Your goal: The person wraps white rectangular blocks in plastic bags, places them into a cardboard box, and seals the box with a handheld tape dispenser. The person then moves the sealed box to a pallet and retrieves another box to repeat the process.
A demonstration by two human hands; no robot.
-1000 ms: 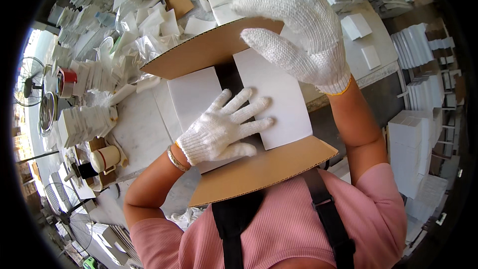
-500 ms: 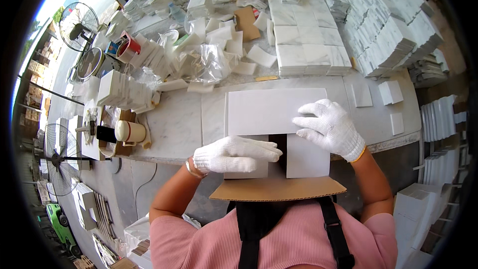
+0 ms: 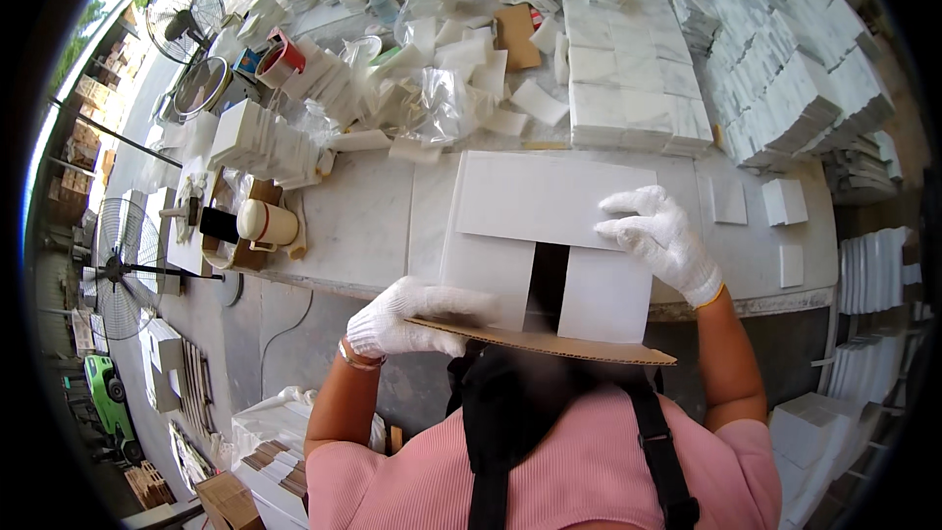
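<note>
A white cardboard box [image 3: 489, 270] sits at the table's front edge, its far flap [image 3: 549, 196] folded inward. A dark gap shows between its two side flaps. Its near flap [image 3: 564, 342], with a brown corrugated edge, sticks up toward my chest. My left hand [image 3: 417, 317], in a white knitted glove, is at that flap's left end. The flap passes between its outstretched, blurred fingers and the lower part of the hand. My right hand [image 3: 659, 240], also gloved, rests bent, parted fingers on the far flap's right end.
Behind the box lie plastic wrapping [image 3: 437, 103] and a block of laid marble tiles [image 3: 628, 59]. Tall tile stacks [image 3: 785, 88] stand at right. At left are a cream jug [image 3: 267, 223], a dark phone [image 3: 218, 224] and a standing fan [image 3: 118, 270]. Loose tiles [image 3: 783, 202] lie right of my hand.
The near flap has tipped up, and my left hand has moved from above the side flaps to its left end. The far flap sits slightly askew; my right hand stays on it.
</note>
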